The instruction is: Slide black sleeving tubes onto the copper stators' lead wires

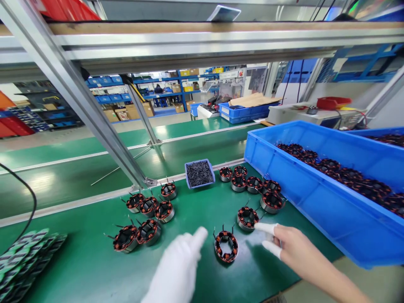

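My left hand (178,267), in a white glove, is over the green bench with its index finger stretched out; it is slightly blurred and nothing shows in it. To its right lies a copper-wound motor stator (226,246), tilted, with wire leads sticking up. My right hand (288,244) wears white finger covers on thumb and index finger, which are spread apart. Its index fingertip is at the edge of another stator (248,219), and I cannot tell whether they touch. Several stators (148,232) are grouped on the left, and several more (254,184) stand farther back on the right.
A small tray (188,179) of black tube-like pieces sits at the bench's back edge. The large blue bin (299,189) on the right contains many stators. Green-and-black parts (28,261) are stacked at left. An aluminium post (91,97) and overhead shelf (202,44) frame the bench.
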Demonstrator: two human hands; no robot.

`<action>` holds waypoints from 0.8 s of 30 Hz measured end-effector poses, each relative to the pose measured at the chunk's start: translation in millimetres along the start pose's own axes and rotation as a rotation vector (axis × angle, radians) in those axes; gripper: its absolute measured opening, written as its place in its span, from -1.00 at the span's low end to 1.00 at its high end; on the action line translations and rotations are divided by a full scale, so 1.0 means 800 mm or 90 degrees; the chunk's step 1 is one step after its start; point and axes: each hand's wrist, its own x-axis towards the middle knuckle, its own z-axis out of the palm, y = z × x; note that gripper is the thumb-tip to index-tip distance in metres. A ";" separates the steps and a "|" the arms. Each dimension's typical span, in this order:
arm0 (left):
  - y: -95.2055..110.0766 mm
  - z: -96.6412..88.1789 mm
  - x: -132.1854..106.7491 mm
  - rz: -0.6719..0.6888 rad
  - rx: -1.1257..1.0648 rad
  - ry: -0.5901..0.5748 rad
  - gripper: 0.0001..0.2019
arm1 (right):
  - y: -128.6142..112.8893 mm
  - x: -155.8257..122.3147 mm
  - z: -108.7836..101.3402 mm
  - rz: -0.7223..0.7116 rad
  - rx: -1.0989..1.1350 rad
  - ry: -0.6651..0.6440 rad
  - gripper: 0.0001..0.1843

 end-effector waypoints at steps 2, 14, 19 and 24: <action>0.043 0.009 -0.004 0.066 0.017 -0.030 -0.45 | 0.000 0.000 0.021 0.051 -0.022 0.009 -0.83; -0.007 0.023 -0.024 -0.241 0.173 0.063 -0.50 | -0.026 0.051 0.056 -0.037 -0.094 0.031 -0.67; -0.037 -0.014 -0.033 -0.237 -0.061 0.182 -0.59 | -0.051 0.081 0.058 -0.173 0.213 -0.082 -0.48; -0.057 -0.070 0.043 -0.110 -0.453 0.234 -0.68 | -0.063 0.172 0.017 -0.151 0.161 0.058 -0.68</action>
